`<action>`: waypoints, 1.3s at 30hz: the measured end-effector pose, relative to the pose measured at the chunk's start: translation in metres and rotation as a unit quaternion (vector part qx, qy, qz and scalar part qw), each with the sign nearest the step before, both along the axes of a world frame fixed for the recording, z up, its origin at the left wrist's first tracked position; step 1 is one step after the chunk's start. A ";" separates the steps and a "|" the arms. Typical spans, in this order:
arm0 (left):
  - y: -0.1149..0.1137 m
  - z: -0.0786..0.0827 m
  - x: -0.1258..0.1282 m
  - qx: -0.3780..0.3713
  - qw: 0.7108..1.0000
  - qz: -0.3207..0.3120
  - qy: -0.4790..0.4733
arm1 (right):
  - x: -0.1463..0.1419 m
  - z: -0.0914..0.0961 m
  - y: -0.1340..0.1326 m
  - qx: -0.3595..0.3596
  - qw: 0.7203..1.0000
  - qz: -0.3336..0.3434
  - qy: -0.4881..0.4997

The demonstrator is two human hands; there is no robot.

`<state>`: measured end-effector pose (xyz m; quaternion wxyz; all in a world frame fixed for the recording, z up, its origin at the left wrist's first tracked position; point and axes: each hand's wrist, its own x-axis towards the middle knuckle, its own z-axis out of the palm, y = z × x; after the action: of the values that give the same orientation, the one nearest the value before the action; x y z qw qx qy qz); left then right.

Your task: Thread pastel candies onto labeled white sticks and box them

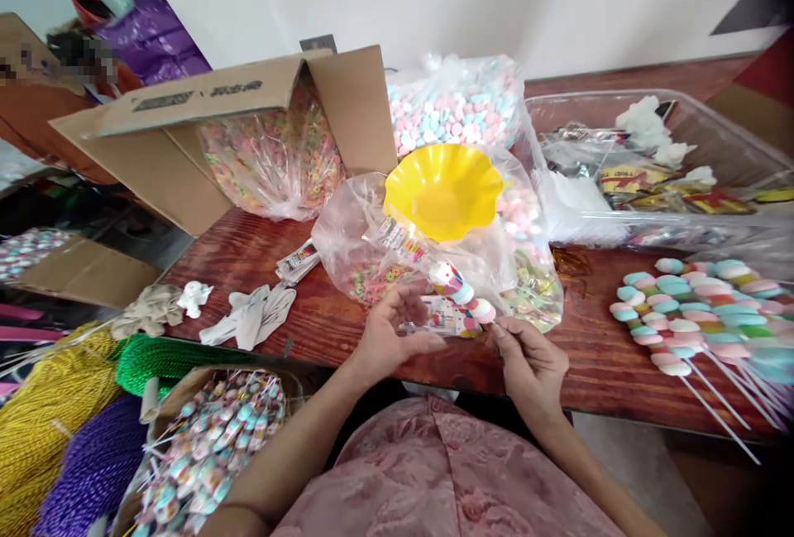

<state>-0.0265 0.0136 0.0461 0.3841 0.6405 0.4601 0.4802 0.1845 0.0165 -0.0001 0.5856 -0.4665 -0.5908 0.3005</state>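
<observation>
A marshmallow candy stick [462,293], white, pink and blue, slants above the table inside a clear printed wrapper. My right hand [530,359] is closed, thumb and fingertips pinching its lower end; the stick itself is hidden there. My left hand [394,330] is to the left of the candy, its fingers curved and the thumb stretched apart from them. Between the hands, a printed clear packet [437,315] lies behind the candy, close to my left fingertips. A yellow wavy-rimmed bowl [443,189] rests just beyond, on clear bags of candy.
Finished-looking marshmallow sticks [707,314] lie at the right. An open cardboard box [353,107] with bagged candy rings stands at the back left. A clear bin [651,227] is back right. Below left, a box [211,446] holds wrapped candies. Gloves [251,318] lie near the edge.
</observation>
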 end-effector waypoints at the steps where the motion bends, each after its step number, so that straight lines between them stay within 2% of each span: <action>1: 0.010 -0.006 -0.002 -0.026 0.998 -0.003 -0.056 | -0.004 -0.001 -0.001 0.004 1.000 0.008 0.010; 4: 0.043 -0.004 -0.014 -0.036 0.990 -0.024 -0.133 | -0.015 0.002 -0.002 0.001 0.998 0.049 0.026; 7: 0.065 0.007 -0.026 -0.028 0.993 -0.029 -0.111 | -0.022 0.008 -0.001 -0.046 0.992 0.103 0.047; 12: 0.076 0.007 -0.026 -0.046 0.998 -0.035 0.021 | -0.029 0.018 0.003 -0.165 0.952 0.191 0.172; 14: 0.074 0.007 -0.020 -0.046 0.999 -0.027 -0.002 | -0.031 0.020 0.004 -0.170 0.942 0.190 0.219; 15: 0.073 0.009 -0.017 -0.043 0.997 -0.018 -0.064 | -0.031 0.021 0.003 -0.163 0.943 0.181 0.228; 17: 0.068 0.014 -0.011 -0.048 0.967 -0.009 -0.249 | -0.031 0.021 0.001 -0.128 0.959 0.143 0.206; 19: 0.064 0.022 -0.008 -0.081 0.905 -0.019 -0.417 | -0.031 0.019 -0.002 -0.062 0.987 0.088 0.118; 21: 0.060 0.028 -0.006 -0.124 0.846 -0.026 -0.517 | -0.029 0.015 -0.003 0.053 0.998 0.034 -0.022; 23: 0.056 0.033 -0.005 -0.154 0.811 -0.023 -0.564 | -0.027 0.012 -0.002 0.188 0.969 0.007 -0.163; 25: 0.054 0.035 -0.005 -0.169 0.795 -0.008 -0.582 | -0.025 0.009 0.000 0.280 0.925 0.001 -0.258; 27: 0.050 0.034 -0.003 -0.173 0.790 0.004 -0.588 | -0.024 0.008 0.003 0.315 0.900 -0.007 -0.301; 29: 0.047 0.033 -0.001 -0.168 0.792 0.000 -0.587 | -0.025 0.007 0.005 0.316 0.898 -0.015 -0.307; 32: 0.042 0.031 0.002 -0.154 0.792 -0.038 -0.589 | -0.027 0.004 0.005 0.253 0.929 0.016 -0.270; 34: 0.041 0.029 0.001 -0.147 0.784 -0.065 -0.600 | -0.029 0.002 0.005 0.146 0.966 0.060 -0.207; 36: 0.042 0.028 -0.001 -0.139 0.774 -0.082 -0.612 | -0.032 -0.001 0.006 0.001 0.986 0.121 -0.113; 37: 0.043 0.027 -0.002 -0.135 0.772 -0.086 -0.615 | -0.033 -0.003 0.006 -0.074 0.983 0.156 -0.059; 39: 0.044 0.024 -0.004 -0.125 0.779 -0.091 -0.607 | -0.036 -0.005 0.006 -0.197 0.954 0.223 0.044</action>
<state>-0.0306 0.0580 0.0705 0.7026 0.2018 0.1271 0.6704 0.1484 0.0222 -0.0050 0.4256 -0.4151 -0.5824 0.5543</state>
